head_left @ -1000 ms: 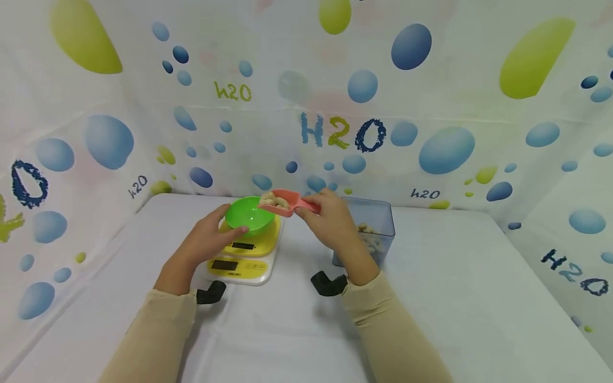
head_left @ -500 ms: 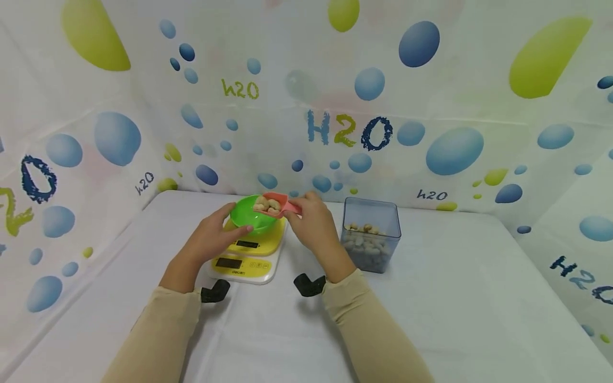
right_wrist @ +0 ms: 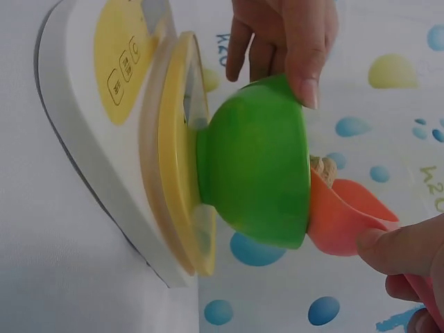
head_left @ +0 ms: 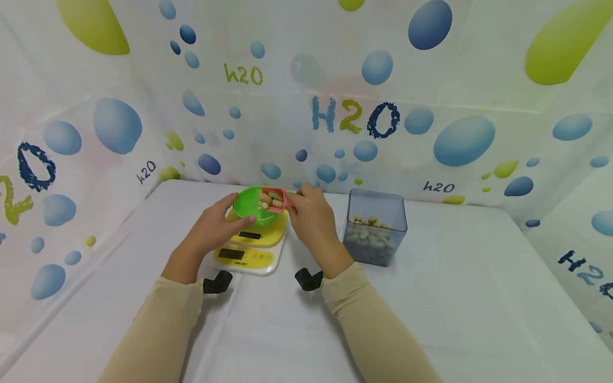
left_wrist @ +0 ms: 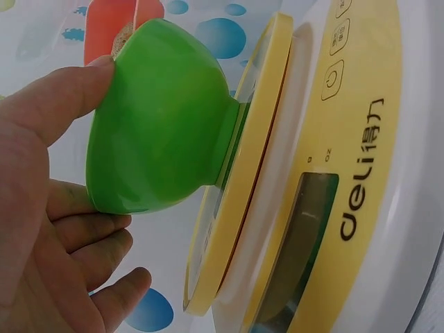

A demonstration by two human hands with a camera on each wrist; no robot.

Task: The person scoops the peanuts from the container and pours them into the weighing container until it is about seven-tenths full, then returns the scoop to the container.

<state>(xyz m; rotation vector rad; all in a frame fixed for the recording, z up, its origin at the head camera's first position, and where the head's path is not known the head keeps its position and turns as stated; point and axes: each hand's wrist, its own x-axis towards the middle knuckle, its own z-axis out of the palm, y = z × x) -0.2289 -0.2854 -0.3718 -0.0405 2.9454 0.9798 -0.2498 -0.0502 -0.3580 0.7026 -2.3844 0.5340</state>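
Head view: red scoop at the green bowl

The right hand grips the red scoop by its handle; the peanuts in it overlap the green bowl's 3 o'clock edge. The left hand, at 8 o'clock, holds the green bowl between thumb and fingers. The green bowl stands on a yellow-and-white scale; apart, at 3 o'clock, stands a blue-grey container.

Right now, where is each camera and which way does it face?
Head: on the head, facing forward-down at the scale; left hand, right hand, sleeves show.
Left wrist: on that wrist, facing the green bowl; left hand shows.
Right wrist: on that wrist, facing bowl and red scoop; both hands show.
Both wrist views share bowl, scale, scoop.
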